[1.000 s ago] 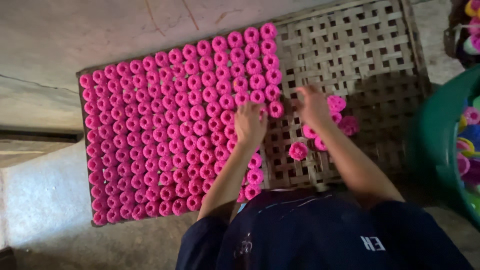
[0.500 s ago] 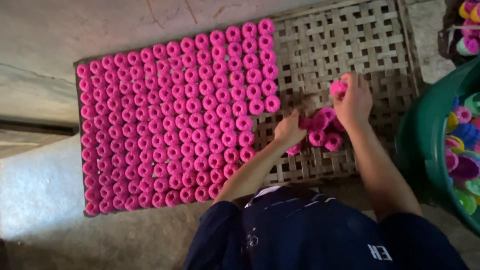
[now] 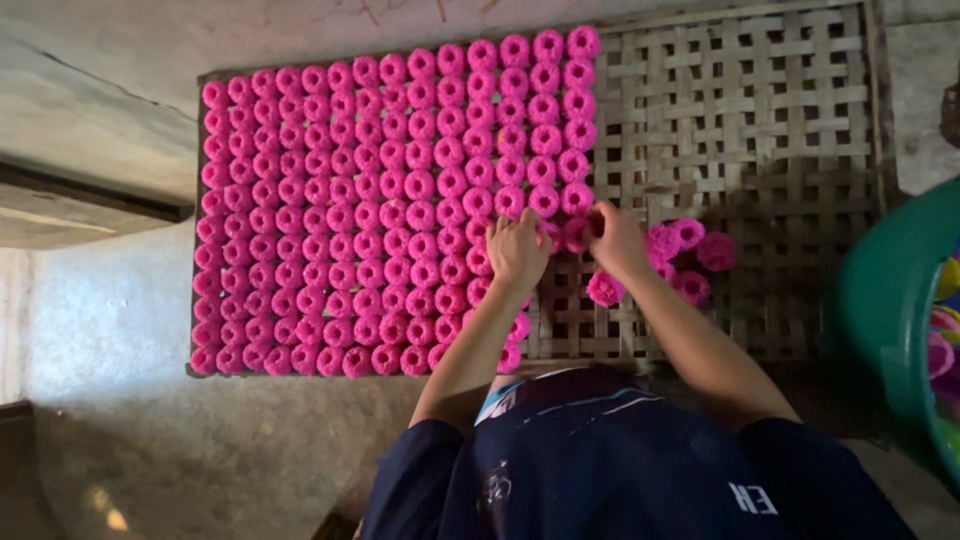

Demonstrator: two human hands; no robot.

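A small pink ring-shaped spool sits pinched between the two hands at the right edge of the packed rows of pink ring-shaped spools, just below the end of the last full column. The right hand closes its fingers on this spool; the left hand touches it from the other side, fingers curled, resting on the neighbouring rows. Just right of the right hand lies a loose cluster of pink spools. Everything rests on a woven bamboo lattice tray. A green plastic tub stands at the far right.
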